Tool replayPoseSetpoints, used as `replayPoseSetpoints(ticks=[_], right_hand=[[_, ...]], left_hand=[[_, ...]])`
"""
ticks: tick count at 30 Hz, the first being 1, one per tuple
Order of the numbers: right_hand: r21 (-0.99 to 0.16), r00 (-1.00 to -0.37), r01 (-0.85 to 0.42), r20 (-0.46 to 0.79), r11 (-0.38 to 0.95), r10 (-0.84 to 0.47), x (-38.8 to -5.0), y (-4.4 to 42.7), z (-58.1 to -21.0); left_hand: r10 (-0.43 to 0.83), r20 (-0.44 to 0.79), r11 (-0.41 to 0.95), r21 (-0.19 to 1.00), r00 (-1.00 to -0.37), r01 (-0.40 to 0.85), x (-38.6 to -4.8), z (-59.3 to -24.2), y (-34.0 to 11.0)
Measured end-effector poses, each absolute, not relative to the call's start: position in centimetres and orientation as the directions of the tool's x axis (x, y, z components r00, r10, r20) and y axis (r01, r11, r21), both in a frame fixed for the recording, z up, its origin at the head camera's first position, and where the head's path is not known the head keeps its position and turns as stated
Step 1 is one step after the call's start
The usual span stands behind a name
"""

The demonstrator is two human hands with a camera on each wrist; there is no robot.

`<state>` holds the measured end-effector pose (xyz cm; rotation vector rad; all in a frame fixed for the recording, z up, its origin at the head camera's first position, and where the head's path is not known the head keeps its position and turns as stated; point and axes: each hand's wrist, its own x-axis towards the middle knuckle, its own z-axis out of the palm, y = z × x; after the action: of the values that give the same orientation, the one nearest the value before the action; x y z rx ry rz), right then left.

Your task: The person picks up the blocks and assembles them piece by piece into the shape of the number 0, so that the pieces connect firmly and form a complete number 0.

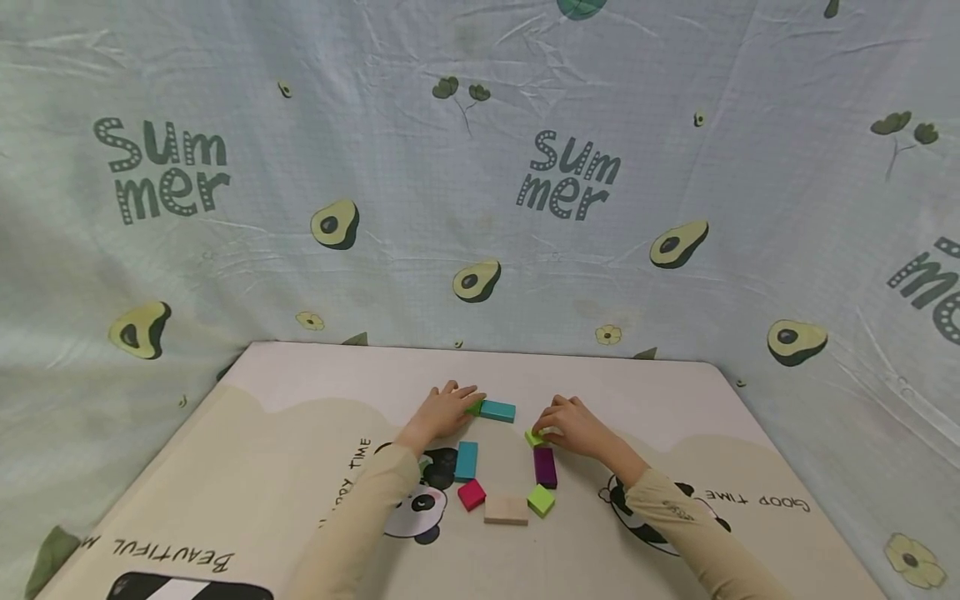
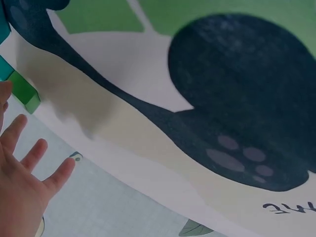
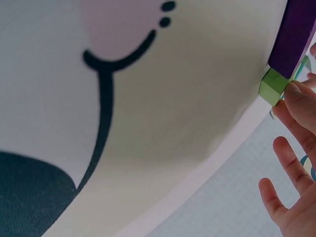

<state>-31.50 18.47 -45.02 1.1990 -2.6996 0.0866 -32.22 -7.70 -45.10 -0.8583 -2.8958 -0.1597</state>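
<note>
My left hand (image 1: pixel 442 412) is at the far left of a block outline, its thumb and index finger at a green block (image 2: pixel 24 91). The other fingers spread apart. That block touches the end of a teal block (image 1: pixel 498 411). On the right side, my right hand (image 1: pixel 576 427) pinches a lime green cube (image 3: pixel 274 86) between thumb and finger, at the far end of a purple block (image 1: pixel 545 467). A second teal block (image 1: pixel 466 461), a red cube (image 1: pixel 472 495), a plain wooden block (image 1: pixel 506 511) and another lime cube (image 1: pixel 541 501) lie along the near sides.
The pale table (image 1: pixel 300 375) has printed pandas and lettering. A black-and-white striped shape (image 1: pixel 187 588) shows at the near left edge. Behind the table hangs a cloth (image 1: pixel 405 167) printed with avocados and the word summer.
</note>
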Motion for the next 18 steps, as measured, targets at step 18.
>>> replayPoseSetpoints(ticks=[18], right_hand=[[-0.008, -0.657, -0.744, 0.192, 0.668, -0.729, -31.49, 18.43, -44.83]], left_hand=[[0.521, 0.160, 0.840, 0.079, -0.838, 0.537, -32.62, -45.55, -7.61]])
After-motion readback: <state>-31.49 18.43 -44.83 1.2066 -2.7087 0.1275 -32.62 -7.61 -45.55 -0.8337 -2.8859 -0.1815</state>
